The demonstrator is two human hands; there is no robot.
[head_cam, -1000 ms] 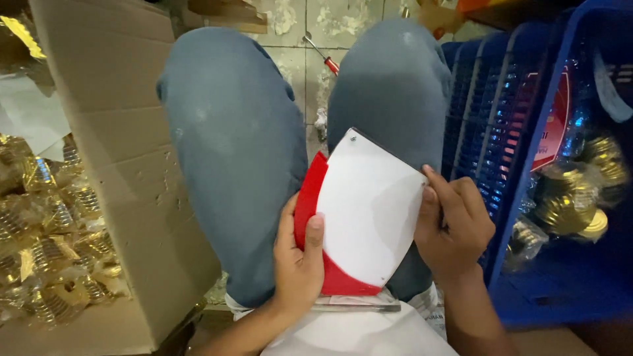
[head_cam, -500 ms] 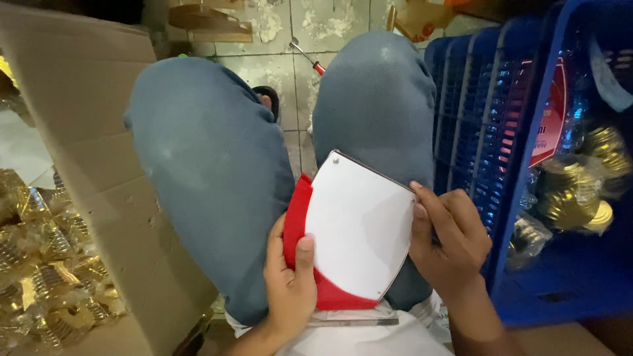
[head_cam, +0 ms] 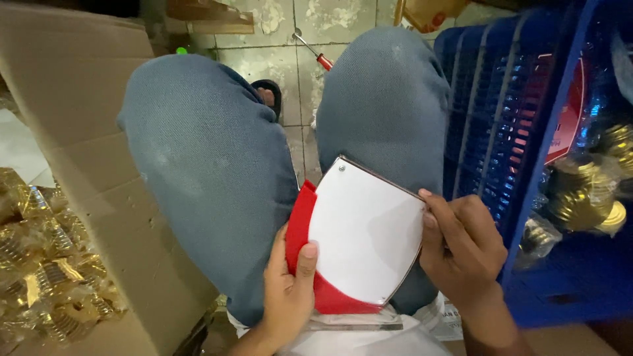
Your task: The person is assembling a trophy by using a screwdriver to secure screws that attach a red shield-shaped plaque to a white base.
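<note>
From the head view, the left hand (head_cam: 290,290) pinches the red backing (head_cam: 300,221) and the right hand (head_cam: 465,254) grips the edge of the white curved panel (head_cam: 366,234), held above the lap; the two pieces seem aligned but apparently not yet fastened, with a blue crate (head_cam: 560,283) alongside.

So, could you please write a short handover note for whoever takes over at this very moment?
Left hand: grip on the plaque's lower left, thumb on its white face.
Right hand: fingertips on the plaque's right edge.
The plaque, a curved white panel on red backing, is held upright over the lap, between the knees.
Cardboard box of gold parts on the left; blue crate of gold parts on the right.
Done and left: cannot tell from this view.
</note>
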